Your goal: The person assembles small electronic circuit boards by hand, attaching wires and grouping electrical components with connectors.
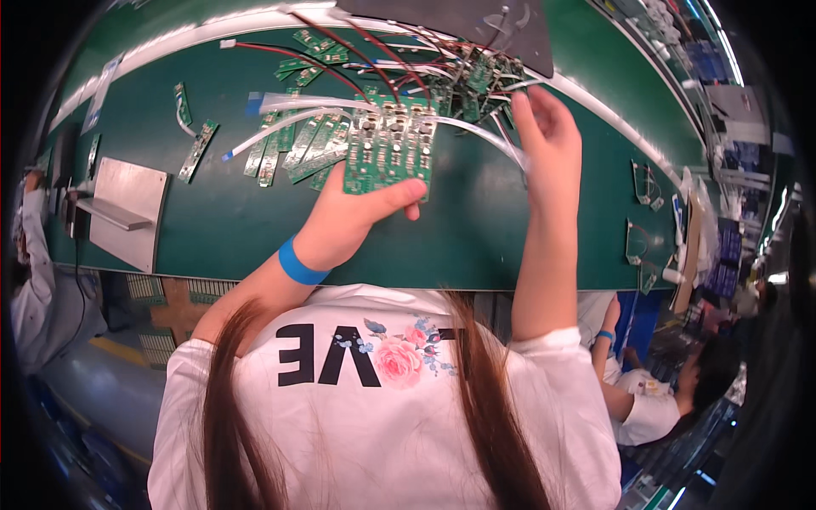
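Observation:
My left hand (pixel 357 212), a blue band round its wrist, grips the lower edge of a green circuit board panel (pixel 389 149) with the thumb on top. Small components cover the panel in rows. Dark red and black wires run up from its far edge, and white flat cables (pixel 285 127) fan out to both sides. My right hand (pixel 551 127) is raised to the right of the panel, its fingers loosely bent and apart from the thumb, with nothing visible between them. One white flat cable (pixel 484 134) from the panel reaches close to my right wrist.
Several narrow green boards (pixel 319 140) lie behind and left of the panel. A tangle of wired boards (pixel 476 81) sits at the far side by a dark grey sheet (pixel 510 30). A metal bracket (pixel 127 212) stands at left. Small wired boards (pixel 642 242) lie at the right edge.

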Available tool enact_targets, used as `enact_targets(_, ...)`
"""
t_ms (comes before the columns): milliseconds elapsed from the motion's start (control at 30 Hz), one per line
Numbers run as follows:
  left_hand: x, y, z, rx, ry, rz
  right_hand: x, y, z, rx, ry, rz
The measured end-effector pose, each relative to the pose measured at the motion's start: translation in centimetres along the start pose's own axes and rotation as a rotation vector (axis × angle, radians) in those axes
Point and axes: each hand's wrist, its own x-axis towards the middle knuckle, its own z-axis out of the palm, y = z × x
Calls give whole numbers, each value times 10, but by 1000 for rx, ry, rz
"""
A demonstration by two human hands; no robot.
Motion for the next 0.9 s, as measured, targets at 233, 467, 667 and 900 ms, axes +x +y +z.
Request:
enact_targets(233,-7,-4,-2,627,20,322,-73,18,16,701,-630,370)
enact_targets(467,-5,-6,-6,1025,-158,381,-71,13,15,868,-735,425)
enact_targets(667,-5,2,-19,736,-347,225,-77,15,17,796,-588,297)
enact_targets(900,-19,10,-12,254,117,-133,-90,20,23,699,-497,358)
